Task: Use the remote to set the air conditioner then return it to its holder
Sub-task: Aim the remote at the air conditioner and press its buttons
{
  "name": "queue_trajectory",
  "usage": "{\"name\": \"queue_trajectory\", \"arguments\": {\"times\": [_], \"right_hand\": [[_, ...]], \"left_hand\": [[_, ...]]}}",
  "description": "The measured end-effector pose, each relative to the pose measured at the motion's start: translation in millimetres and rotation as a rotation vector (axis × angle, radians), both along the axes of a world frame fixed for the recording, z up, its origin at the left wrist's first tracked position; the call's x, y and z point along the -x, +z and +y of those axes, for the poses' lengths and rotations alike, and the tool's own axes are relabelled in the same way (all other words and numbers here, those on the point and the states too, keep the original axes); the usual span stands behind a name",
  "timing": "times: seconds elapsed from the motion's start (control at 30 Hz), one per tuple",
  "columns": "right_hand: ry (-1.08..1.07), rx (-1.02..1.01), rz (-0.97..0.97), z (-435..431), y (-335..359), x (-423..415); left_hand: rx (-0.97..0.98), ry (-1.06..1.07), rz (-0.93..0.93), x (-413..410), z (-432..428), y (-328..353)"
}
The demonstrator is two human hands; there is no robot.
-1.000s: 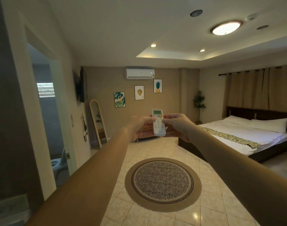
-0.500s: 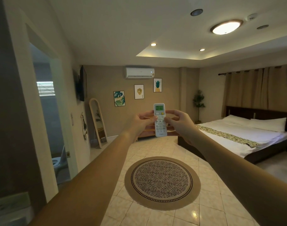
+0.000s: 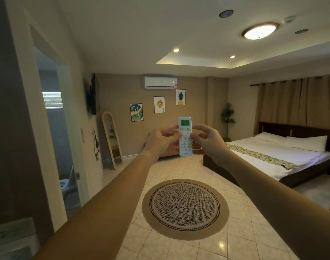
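Remote (image 3: pixel 185 136) upright, screen end up

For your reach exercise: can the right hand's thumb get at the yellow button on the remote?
Probably yes: the right hand grips the remote just below the uncovered yellow button.

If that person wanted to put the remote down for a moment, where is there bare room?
The white bed top is bare between the pillows and the patterned runner. Floor tiles between the round rug and bed are open. Both hands crowd the remote.
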State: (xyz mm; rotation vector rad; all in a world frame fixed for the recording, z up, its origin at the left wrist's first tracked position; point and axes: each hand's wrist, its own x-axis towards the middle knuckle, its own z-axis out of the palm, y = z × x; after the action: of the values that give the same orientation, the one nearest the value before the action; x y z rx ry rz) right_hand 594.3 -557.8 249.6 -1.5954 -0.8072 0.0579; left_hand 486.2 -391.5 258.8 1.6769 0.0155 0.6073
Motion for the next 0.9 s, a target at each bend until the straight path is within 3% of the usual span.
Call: {"name": "queue_trajectory", "arguments": {"times": [0.9], "right_hand": [[0.049,-0.007,0.035,-7.1,-4.3,7.3]], "left_hand": [[-0.032,0.040,0.040,0.0,0.1,-6.3]]}}
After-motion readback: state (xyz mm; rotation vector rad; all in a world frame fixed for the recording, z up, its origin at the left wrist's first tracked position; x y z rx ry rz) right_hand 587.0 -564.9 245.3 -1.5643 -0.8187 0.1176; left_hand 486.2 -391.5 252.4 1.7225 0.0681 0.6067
